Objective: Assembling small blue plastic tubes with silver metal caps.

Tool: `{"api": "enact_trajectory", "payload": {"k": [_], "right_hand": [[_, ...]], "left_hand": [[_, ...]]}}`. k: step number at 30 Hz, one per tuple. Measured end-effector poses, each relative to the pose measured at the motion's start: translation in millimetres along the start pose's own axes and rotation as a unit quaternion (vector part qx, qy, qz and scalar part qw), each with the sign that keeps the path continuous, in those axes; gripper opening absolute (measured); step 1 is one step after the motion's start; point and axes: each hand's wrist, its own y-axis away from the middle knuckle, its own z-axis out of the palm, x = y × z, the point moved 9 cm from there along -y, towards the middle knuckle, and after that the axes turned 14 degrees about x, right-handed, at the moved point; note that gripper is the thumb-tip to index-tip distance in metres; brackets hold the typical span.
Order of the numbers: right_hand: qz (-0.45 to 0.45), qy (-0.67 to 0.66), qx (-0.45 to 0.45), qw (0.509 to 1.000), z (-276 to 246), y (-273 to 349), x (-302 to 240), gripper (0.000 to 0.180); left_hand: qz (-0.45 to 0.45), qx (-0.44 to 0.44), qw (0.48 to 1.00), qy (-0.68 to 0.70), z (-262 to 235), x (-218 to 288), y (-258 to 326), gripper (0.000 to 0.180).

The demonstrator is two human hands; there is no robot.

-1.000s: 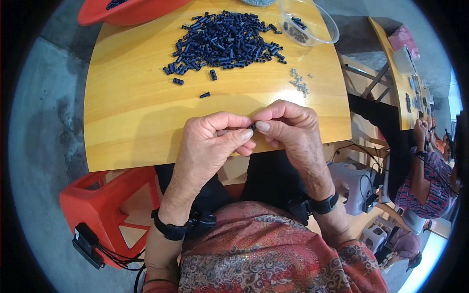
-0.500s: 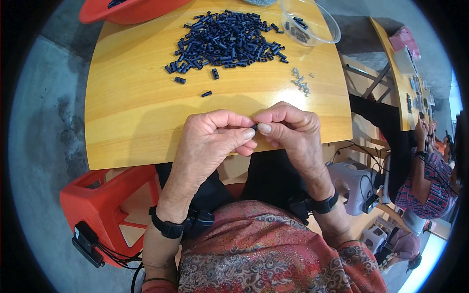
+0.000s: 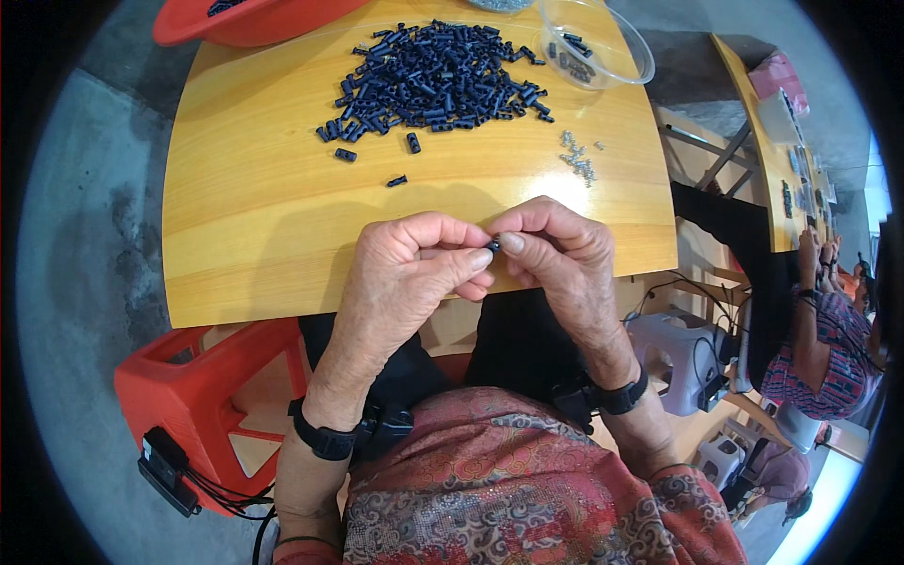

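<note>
Dark-blue small plastic tube [image 3: 492, 246] is pinched between left hand [image 3: 407, 273] and right hand [image 3: 556, 259] fingertips (big heap of dark-blue tubes [image 3: 438, 80] on the wooden counter [image 3: 254, 235] looks unprocessed).

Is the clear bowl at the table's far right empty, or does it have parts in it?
Not empty: the clear bowl holds a few small dark pieces, far from full.

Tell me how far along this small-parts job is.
Done, apparently: a few dark pieces lie in the clear bowl. In hand: left hand and right hand pinch one small dark piece between fingertips. Left: a large heap of dark blue pieces and a small cluster of metal bits on the table.
</note>
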Motion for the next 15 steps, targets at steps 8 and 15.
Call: {"api": "enact_trajectory", "payload": {"k": [8, 15], "right_hand": [[-0.003, -0.019, 0.022, 1.000, -4.5, 0.9, 2.9, 0.008], [0.131, -0.180, -0.006, 0.975, -1.3, -0.4, 10.3, 0.012]], "left_hand": [[0.002, 0.003, 1.000, -0.007, -0.7, -0.1, 0.4, 0.016], [0.028, 0.026, 0.999, -0.011, -3.1, 1.8, 1.6, 0.017]]}}
